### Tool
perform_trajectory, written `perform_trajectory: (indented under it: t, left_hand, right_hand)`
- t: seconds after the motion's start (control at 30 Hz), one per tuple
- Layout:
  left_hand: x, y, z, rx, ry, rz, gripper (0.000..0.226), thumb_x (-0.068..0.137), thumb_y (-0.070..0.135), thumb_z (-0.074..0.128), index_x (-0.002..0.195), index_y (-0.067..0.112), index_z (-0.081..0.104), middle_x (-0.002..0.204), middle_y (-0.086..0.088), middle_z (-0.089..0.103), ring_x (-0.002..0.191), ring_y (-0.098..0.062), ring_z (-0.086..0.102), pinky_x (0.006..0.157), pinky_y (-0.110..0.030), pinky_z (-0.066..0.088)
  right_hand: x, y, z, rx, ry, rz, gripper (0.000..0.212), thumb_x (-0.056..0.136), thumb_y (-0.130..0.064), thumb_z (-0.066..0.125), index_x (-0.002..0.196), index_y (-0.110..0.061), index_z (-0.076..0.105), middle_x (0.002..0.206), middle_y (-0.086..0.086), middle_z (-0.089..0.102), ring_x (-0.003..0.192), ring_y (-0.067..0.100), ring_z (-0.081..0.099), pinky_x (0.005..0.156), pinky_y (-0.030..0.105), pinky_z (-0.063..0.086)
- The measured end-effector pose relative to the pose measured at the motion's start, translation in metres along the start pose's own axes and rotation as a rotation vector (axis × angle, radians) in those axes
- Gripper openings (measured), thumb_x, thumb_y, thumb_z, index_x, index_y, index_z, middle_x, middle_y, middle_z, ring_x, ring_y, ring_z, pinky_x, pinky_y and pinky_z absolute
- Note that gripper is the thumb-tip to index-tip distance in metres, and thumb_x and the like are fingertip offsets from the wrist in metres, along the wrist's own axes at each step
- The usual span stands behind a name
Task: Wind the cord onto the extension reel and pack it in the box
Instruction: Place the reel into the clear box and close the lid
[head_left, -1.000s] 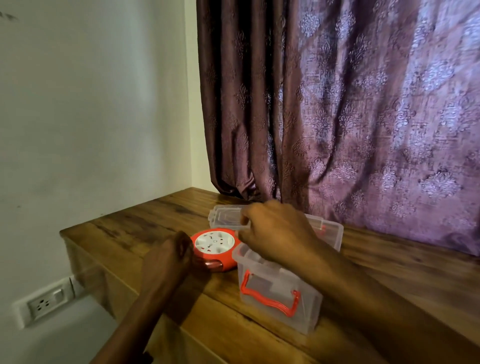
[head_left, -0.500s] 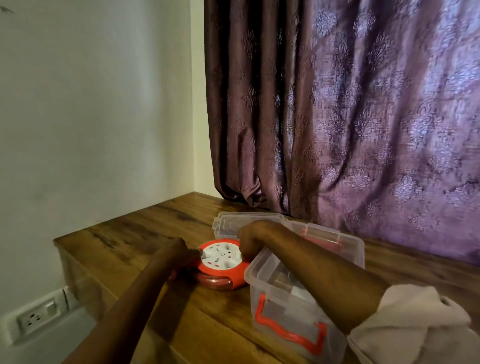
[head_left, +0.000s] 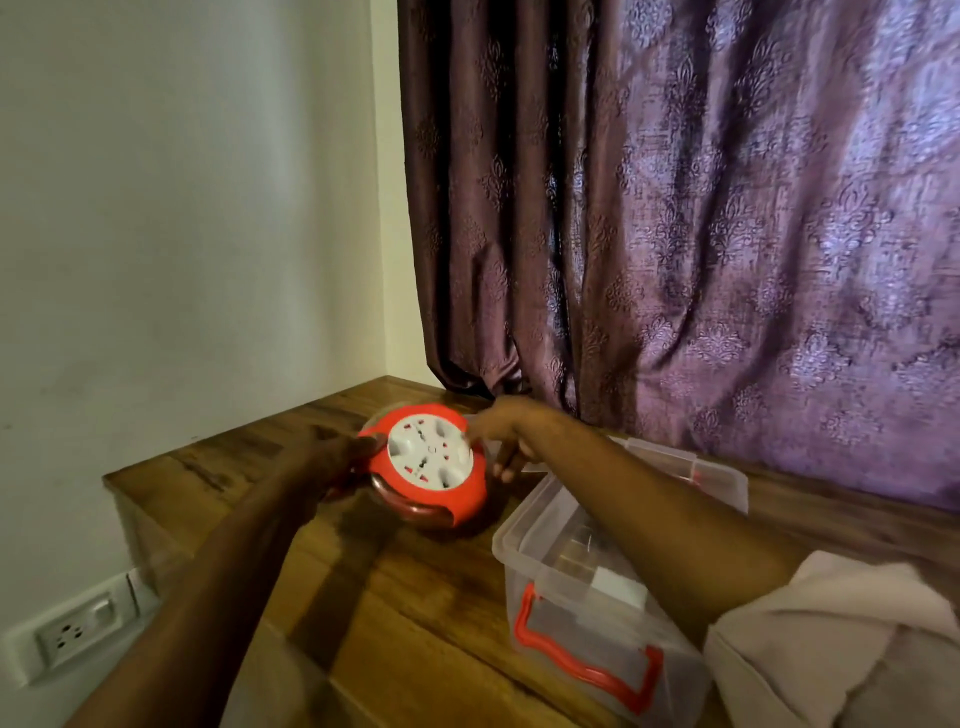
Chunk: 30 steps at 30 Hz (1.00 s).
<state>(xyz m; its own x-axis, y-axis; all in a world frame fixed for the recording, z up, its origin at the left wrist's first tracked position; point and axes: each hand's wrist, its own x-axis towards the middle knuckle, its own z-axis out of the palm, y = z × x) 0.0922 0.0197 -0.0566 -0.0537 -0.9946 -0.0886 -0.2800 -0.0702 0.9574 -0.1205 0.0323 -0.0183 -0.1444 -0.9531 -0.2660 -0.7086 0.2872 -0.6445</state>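
The round red extension reel (head_left: 428, 457) with a white socket face is tilted up off the wooden table, face toward me. Dark red cord (head_left: 415, 512) is wound around its lower rim. My left hand (head_left: 343, 460) grips the reel's left edge. My right hand (head_left: 501, 436) holds its right edge, fingers spread behind the rim. The clear plastic box (head_left: 587, 566) with a red handle (head_left: 582, 660) stands open to the right of the reel, under my right forearm. Its lid is mostly hidden behind the reel and my arm.
The wooden table (head_left: 415, 623) ends at the left edge, close to a white wall. A wall socket (head_left: 72, 634) sits low on that wall. A purple patterned curtain (head_left: 675, 234) hangs behind the table. A white sleeve (head_left: 831, 634) is at lower right.
The reel lay flat on the table; both hands have now lifted and tilted it. My right hand moved from the box area onto the reel's right edge.
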Motion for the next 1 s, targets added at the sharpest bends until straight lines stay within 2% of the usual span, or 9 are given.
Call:
perform_trajectory:
  t: [0.07, 0.1, 0.23, 0.37, 0.5, 0.67, 0.73, 0.83, 1.0]
  left_hand:
    - [-0.009, 0.02, -0.002, -0.032, 0.045, 0.07, 0.041, 0.095, 0.026, 0.071, 0.113, -0.011, 0.067, 0.075, -0.014, 0.068, 0.056, -0.019, 0.059, 0.046, -0.025, 0.045]
    - [-0.014, 0.031, -0.001, -0.045, 0.063, 0.116, 0.042, 0.094, 0.027, 0.073, 0.109, -0.013, 0.068, 0.072, -0.015, 0.068, 0.05, -0.017, 0.058, 0.042, -0.023, 0.046]
    - [-0.044, 0.073, 0.02, -0.092, 0.033, 0.258, 0.04, 0.093, 0.029, 0.075, 0.106, -0.008, 0.07, 0.071, -0.012, 0.073, 0.049, -0.015, 0.064, 0.048, -0.027, 0.055]
    - [-0.078, 0.095, 0.071, -0.091, -0.056, 0.326, 0.034, 0.091, 0.023, 0.078, 0.109, -0.005, 0.07, 0.08, -0.012, 0.074, 0.051, -0.011, 0.068, 0.039, -0.019, 0.053]
    - [-0.097, 0.084, 0.124, -0.058, -0.125, 0.273, 0.018, 0.09, 0.016, 0.078, 0.092, 0.003, 0.065, 0.075, -0.014, 0.069, 0.059, -0.02, 0.065, 0.043, -0.027, 0.056]
    - [-0.098, 0.061, 0.162, -0.047, -0.124, 0.214, 0.029, 0.09, 0.013, 0.076, 0.086, 0.018, 0.047, 0.092, -0.018, 0.065, 0.065, -0.028, 0.063, 0.042, -0.032, 0.057]
    - [-0.099, 0.057, 0.171, 0.007, -0.09, 0.23, 0.028, 0.089, 0.018, 0.075, 0.094, 0.018, 0.048, 0.106, -0.021, 0.067, 0.085, -0.039, 0.071, 0.063, -0.047, 0.065]
    - [-0.102, 0.057, 0.175, 0.147, -0.075, 0.256, 0.047, 0.09, 0.025, 0.072, 0.126, 0.012, 0.045, 0.122, -0.024, 0.066, 0.113, -0.047, 0.066, 0.093, -0.057, 0.059]
    - [-0.105, 0.048, 0.182, 0.437, -0.096, 0.297, 0.063, 0.089, 0.024, 0.072, 0.14, 0.009, 0.038, 0.129, -0.023, 0.063, 0.117, -0.043, 0.064, 0.098, -0.053, 0.057]
  right_hand:
    - [-0.012, -0.003, -0.019, 0.096, 0.05, -0.068, 0.028, 0.096, -0.034, 0.053, 0.106, -0.008, 0.054, 0.085, 0.017, 0.059, 0.049, 0.022, 0.058, 0.043, 0.026, 0.049]
    - [-0.021, -0.001, -0.03, 0.153, 0.081, -0.088, 0.032, 0.095, -0.042, 0.052, 0.093, -0.009, 0.055, 0.077, 0.012, 0.056, 0.043, 0.019, 0.054, 0.041, 0.021, 0.042]
    - [-0.051, 0.023, -0.069, 0.356, 0.192, -0.152, 0.053, 0.089, -0.065, 0.044, 0.083, -0.014, 0.056, 0.065, 0.009, 0.053, 0.049, 0.02, 0.048, 0.052, 0.025, 0.041]
    - [-0.072, 0.063, -0.084, 0.499, 0.263, -0.116, 0.048, 0.091, -0.064, 0.042, 0.084, -0.02, 0.061, 0.065, 0.001, 0.07, 0.058, 0.02, 0.065, 0.05, 0.027, 0.051]
    - [-0.076, 0.103, -0.088, 0.559, 0.263, -0.12, 0.043, 0.096, -0.049, 0.047, 0.108, -0.011, 0.064, 0.103, 0.014, 0.072, 0.093, 0.029, 0.067, 0.086, 0.042, 0.055]
    - [-0.081, 0.129, -0.085, 0.452, 0.304, -0.131, 0.035, 0.096, -0.042, 0.051, 0.086, -0.011, 0.064, 0.069, 0.005, 0.073, 0.055, 0.017, 0.067, 0.048, 0.02, 0.048]
    - [-0.078, 0.134, -0.084, 0.366, 0.341, -0.132, 0.038, 0.095, -0.044, 0.053, 0.083, -0.01, 0.064, 0.08, 0.015, 0.07, 0.062, 0.024, 0.063, 0.055, 0.023, 0.046]
    - [-0.074, 0.139, -0.083, 0.293, 0.373, -0.154, 0.04, 0.093, -0.047, 0.054, 0.079, -0.011, 0.064, 0.081, 0.017, 0.067, 0.065, 0.026, 0.059, 0.062, 0.029, 0.045]
    - [-0.066, 0.148, -0.08, -0.001, 0.406, -0.144, 0.037, 0.092, -0.048, 0.054, 0.079, -0.017, 0.069, 0.094, 0.011, 0.071, 0.087, 0.028, 0.066, 0.083, 0.037, 0.054]
